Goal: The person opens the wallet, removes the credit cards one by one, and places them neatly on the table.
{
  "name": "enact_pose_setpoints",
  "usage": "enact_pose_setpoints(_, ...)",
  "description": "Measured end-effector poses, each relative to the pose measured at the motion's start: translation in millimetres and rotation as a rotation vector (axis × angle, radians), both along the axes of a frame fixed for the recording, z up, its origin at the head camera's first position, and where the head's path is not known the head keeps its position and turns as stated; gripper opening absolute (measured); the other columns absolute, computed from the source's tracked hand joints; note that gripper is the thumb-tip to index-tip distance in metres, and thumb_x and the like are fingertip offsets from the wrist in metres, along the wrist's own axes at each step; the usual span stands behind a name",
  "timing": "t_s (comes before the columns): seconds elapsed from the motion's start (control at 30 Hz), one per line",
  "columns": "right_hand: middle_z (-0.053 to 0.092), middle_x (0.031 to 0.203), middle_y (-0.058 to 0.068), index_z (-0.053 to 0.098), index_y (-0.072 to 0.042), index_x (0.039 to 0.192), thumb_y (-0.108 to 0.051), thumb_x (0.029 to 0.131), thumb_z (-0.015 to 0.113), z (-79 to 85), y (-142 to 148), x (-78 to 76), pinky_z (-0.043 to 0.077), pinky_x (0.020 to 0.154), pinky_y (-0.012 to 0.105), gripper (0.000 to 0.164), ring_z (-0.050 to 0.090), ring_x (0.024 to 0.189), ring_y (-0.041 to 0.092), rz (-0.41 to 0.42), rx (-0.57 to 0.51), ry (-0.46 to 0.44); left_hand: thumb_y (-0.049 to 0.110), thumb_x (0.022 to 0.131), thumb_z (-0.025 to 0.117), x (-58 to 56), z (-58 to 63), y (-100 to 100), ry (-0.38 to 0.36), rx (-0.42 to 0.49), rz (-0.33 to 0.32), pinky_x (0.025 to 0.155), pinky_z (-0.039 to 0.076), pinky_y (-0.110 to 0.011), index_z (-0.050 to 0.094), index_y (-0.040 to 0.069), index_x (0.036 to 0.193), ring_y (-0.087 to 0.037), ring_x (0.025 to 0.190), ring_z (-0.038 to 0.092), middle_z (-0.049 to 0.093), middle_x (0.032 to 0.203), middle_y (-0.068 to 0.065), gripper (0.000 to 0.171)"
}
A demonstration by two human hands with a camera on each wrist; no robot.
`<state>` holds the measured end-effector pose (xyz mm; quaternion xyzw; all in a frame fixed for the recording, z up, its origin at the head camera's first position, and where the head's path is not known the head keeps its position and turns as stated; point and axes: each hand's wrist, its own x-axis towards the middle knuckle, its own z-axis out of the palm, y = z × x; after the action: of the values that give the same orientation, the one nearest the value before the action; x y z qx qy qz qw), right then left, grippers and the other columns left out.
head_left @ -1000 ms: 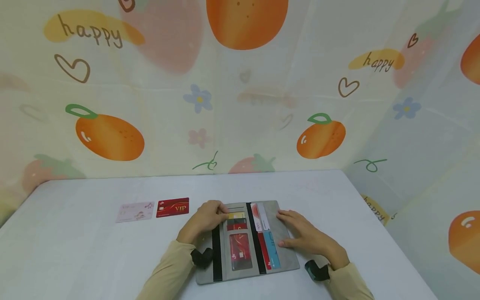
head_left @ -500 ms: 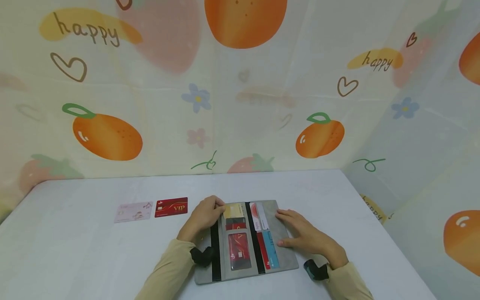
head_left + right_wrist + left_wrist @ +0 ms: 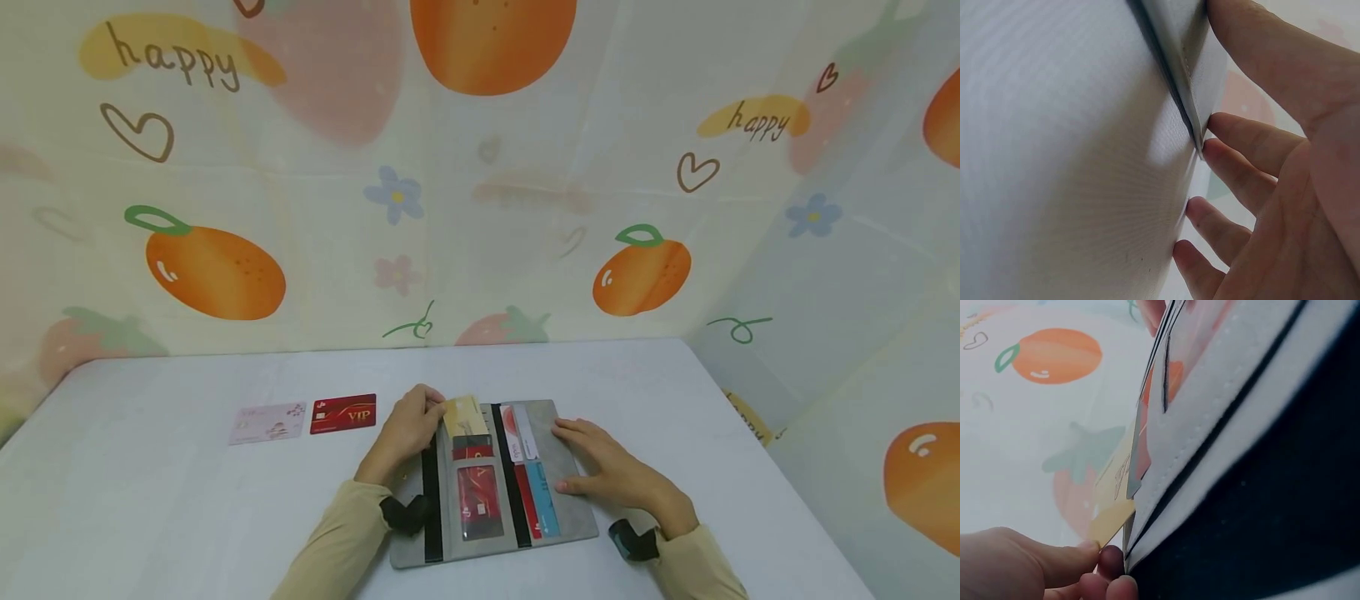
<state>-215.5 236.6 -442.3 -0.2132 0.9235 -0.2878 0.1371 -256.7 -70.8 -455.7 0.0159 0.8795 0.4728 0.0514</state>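
A grey card wallet (image 3: 573, 479) lies spread open on the table, with black bands and several card slots. My left hand (image 3: 407, 429) pinches the corner of a yellow card (image 3: 465, 415), which sticks out past the wallet's top edge from the upper left slot. In the left wrist view the thumb and a finger grip that yellow card (image 3: 1113, 524). Below it sits a red card (image 3: 478, 500) in a clear window. A blue card (image 3: 543, 500) and other cards fill the right-hand slots. My right hand (image 3: 618, 467) rests on the wallet's right edge, fingers spread and extended (image 3: 1241, 150).
To the left of the wallet, a red VIP card (image 3: 343, 414) and a pale pink card (image 3: 267, 423) lie side by side on the white table (image 3: 150, 500). A printed curtain (image 3: 337, 208) hangs behind the table's far edge.
My left hand has drawn the yellow card upward, away from me, so more of it shows above the slot and it is slightly tilted. The right hand has stayed on the wallet.
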Motion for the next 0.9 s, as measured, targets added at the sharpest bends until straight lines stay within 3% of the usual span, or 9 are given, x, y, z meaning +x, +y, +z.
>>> enact_pose_setpoints(0.9,0.033,0.158,0.02,0.041,-0.002,0.149,-0.038,0.085,0.077,-2.1,0.5,-0.7,0.023,0.113,0.069,0.082,0.021,0.146,0.049,-0.01,0.002,-0.011,0.01,0.102,0.05,-3.1,-4.4,-2.4,-0.029,0.158,0.04,0.054,0.049,-0.025,0.051,0.0,0.114,-0.017,0.07,0.053,0.063,0.092,-0.014,0.016)
